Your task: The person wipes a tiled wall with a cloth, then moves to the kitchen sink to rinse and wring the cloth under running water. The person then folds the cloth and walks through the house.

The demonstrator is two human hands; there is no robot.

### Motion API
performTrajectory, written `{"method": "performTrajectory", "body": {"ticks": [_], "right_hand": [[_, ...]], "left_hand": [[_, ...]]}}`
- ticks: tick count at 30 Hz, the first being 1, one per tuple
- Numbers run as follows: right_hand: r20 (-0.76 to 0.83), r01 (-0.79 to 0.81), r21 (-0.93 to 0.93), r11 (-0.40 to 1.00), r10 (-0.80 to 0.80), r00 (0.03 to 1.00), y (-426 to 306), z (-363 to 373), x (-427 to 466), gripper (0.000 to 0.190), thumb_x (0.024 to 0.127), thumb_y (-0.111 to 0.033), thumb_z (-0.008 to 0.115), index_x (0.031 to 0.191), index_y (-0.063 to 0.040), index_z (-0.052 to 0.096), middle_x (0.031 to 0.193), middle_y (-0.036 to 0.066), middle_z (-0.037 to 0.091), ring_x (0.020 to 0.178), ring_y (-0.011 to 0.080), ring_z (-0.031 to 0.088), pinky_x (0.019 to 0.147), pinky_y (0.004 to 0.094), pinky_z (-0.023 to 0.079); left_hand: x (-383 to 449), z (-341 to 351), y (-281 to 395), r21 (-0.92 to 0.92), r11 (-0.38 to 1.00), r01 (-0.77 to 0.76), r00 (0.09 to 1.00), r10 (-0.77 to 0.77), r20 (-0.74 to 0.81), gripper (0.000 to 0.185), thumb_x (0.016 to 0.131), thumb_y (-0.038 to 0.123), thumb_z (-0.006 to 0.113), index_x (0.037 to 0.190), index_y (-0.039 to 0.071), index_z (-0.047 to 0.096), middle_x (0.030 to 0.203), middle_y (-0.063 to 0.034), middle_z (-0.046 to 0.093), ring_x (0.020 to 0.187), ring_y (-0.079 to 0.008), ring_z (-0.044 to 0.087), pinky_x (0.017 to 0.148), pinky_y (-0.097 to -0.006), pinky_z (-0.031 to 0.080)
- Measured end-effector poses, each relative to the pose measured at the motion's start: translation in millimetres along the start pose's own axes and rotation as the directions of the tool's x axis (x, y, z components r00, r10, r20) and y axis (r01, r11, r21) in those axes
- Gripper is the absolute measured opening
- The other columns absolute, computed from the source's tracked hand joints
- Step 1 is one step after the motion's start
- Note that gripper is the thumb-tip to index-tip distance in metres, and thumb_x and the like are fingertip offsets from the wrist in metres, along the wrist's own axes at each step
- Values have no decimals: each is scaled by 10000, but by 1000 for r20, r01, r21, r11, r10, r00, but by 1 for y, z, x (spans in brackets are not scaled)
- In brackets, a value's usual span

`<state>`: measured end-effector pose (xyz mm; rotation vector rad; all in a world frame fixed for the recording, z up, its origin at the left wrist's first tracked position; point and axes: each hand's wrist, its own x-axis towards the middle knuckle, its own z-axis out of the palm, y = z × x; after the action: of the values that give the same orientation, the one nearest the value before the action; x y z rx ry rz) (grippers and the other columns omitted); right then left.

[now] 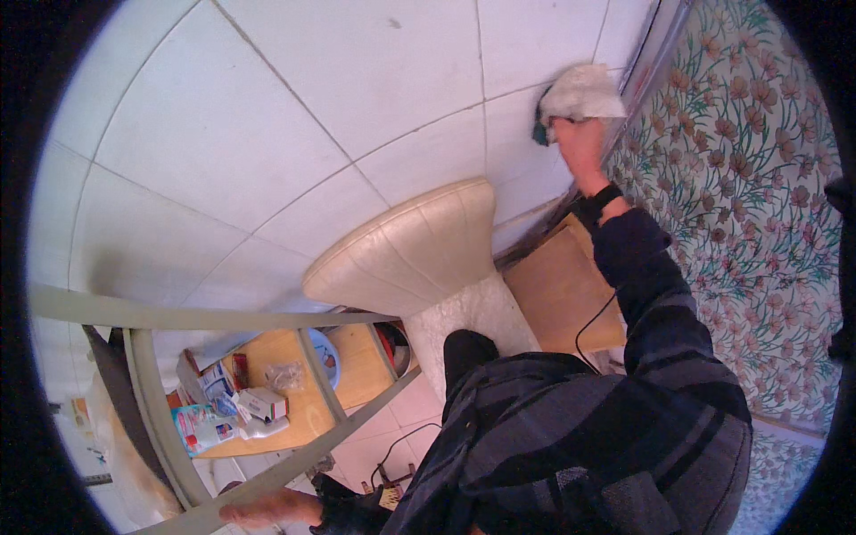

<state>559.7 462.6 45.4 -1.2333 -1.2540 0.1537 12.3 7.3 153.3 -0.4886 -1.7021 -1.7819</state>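
At the upper right, my right hand [582, 150] presses a crumpled whitish cloth [580, 92] against the white tiled wall [414, 73]. A dark green edge [540, 124], perhaps of a scouring pad, shows beside the cloth. My left hand [274, 506] grips a pale rail [294, 468] of a ladder-like frame at the lower left; some of its fingers are hidden. Below the wall stands a cream padded chair [408, 251], and my dark-clad knee [468, 348] is over its seat [475, 311].
Flower-patterned wallpaper [742, 200] covers the wall on the right, beside a corner trim [642, 80]. Behind the rails, a wooden shelf [301, 414] bears boxes, a bottle and packets, with a blue basin [326, 354] near it. A wooden cabinet [555, 287] and a black cable [588, 328] lie below my right arm.
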Motion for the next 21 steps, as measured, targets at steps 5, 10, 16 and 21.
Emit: {"method": "performTrajectory", "body": {"ticks": [5, 10, 16, 21], "right_hand": [[110, 49, 166, 985, -68, 992, -48, 45, -44, 347, 771, -48, 652, 1115, -29, 689, 1099, 155, 701, 1079, 340, 648, 957, 397, 490], [274, 197, 133, 971, -227, 935, -103, 86, -85, 400, 736, -44, 673, 1136, -28, 665, 1171, 189, 664, 1158, 397, 590, 993, 472, 468], [509, 126, 213, 969, -220, 832, -164, 142, -133, 331, 840, -165, 714, 1155, -75, 665, 1121, 144, 697, 1072, 356, 655, 913, 437, 529], [454, 233, 269, 934, -337, 825, -168, 160, -140, 332, 869, -177, 685, 1193, -107, 664, 1102, 100, 711, 1025, 293, 686, 896, 398, 548]], "left_hand": [[-10, 11, 21, 102, 965, -240, 969, 232, 87, 632, 1014, 623, 390, 859, 18, 488, 817, -87, 478, 747, -227, 484, 644, -371, 426], [-15, 17, 33, 82, 986, -145, 989, 141, 54, 612, 1029, 604, 368, 877, 24, 487, 820, -91, 485, 767, -229, 489, 650, -384, 430], [-4, 6, 9, 262, 913, -313, 950, 304, 75, 610, 1046, 573, 379, 895, -6, 497, 864, -118, 516, 804, -257, 504, 696, -422, 449], [0, 3, 1, 227, 924, -306, 952, 303, 51, 618, 1061, 541, 378, 963, -51, 524, 910, -162, 536, 842, -292, 508, 752, -455, 451]]}}
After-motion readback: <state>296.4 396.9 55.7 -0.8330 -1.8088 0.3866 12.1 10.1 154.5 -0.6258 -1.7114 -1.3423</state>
